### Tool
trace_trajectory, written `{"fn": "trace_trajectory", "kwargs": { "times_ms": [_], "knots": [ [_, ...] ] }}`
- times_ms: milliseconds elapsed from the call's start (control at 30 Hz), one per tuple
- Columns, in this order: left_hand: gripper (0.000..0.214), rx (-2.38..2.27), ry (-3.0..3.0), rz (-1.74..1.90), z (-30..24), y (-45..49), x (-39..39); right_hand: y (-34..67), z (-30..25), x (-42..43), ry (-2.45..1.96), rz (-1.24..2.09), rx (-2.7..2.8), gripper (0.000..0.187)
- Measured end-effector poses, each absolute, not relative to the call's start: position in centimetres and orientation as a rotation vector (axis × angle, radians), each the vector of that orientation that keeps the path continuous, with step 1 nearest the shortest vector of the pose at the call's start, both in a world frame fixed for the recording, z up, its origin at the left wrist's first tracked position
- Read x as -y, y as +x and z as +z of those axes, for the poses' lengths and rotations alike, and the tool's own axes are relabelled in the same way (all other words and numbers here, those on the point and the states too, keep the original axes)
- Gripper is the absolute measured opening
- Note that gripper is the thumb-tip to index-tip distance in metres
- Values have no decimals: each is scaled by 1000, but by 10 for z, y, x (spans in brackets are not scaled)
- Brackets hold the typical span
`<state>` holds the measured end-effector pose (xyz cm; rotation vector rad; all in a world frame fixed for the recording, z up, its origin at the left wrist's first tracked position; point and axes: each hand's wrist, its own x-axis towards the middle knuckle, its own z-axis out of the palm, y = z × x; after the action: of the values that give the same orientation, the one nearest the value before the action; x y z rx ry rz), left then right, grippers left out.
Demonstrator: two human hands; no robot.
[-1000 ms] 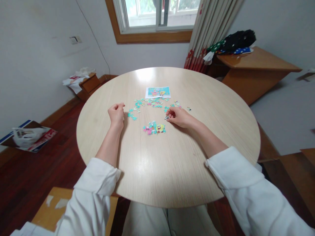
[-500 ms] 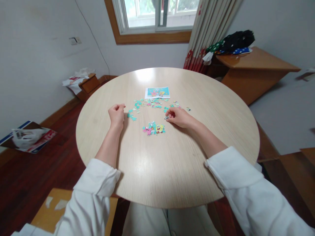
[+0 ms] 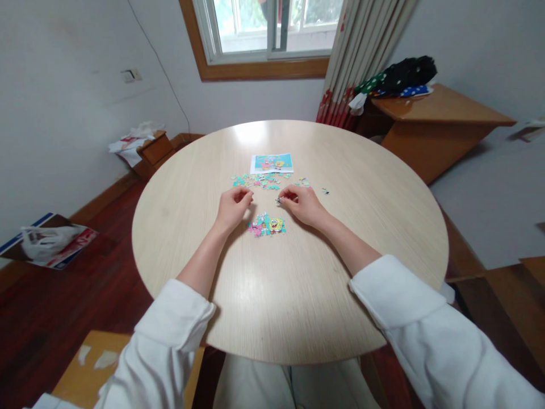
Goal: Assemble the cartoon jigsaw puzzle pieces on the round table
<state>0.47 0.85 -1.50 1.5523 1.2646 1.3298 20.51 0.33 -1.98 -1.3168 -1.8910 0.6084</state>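
My left hand (image 3: 232, 207) rests curled on the round wooden table (image 3: 289, 295), just left of a small joined patch of cartoon puzzle pieces (image 3: 267, 224); whether it holds anything is hidden. My right hand (image 3: 300, 204) sits just right of the patch and pinches a small puzzle piece (image 3: 279, 200) at its fingertips. Several loose teal pieces (image 3: 259, 180) lie scattered beyond both hands. A printed reference picture (image 3: 272, 163) lies flat behind them.
A wooden desk (image 3: 438, 113) with bundled dark cloth (image 3: 400, 72) stands at the right, next to a curtain (image 3: 361, 51). A small box with papers (image 3: 145, 145) and a plastic bag (image 3: 45, 241) lie on the floor at left. A window (image 3: 268, 28) is behind.
My left hand has slid right, from the table's left side to just beside the joined patch. My right hand has shifted slightly left with its piece. The view tilted down a little.
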Motion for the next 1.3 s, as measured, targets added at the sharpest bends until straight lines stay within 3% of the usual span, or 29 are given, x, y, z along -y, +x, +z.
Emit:
{"fn": "trace_trajectory", "kwargs": {
  "times_ms": [600,933,1300],
  "knots": [
    [7,-1375,1709,1307,-22,8,-13,195,-36,-15,-1286,388,2087,14],
    [7,-1427,1607,1404,-24,1,-18,197,-31,-39,-1558,15,1944,25],
    [7,-1446,1544,1406,-23,2,-17,194,-37,-70,-1599,-23,1964,15]
  ]
}}
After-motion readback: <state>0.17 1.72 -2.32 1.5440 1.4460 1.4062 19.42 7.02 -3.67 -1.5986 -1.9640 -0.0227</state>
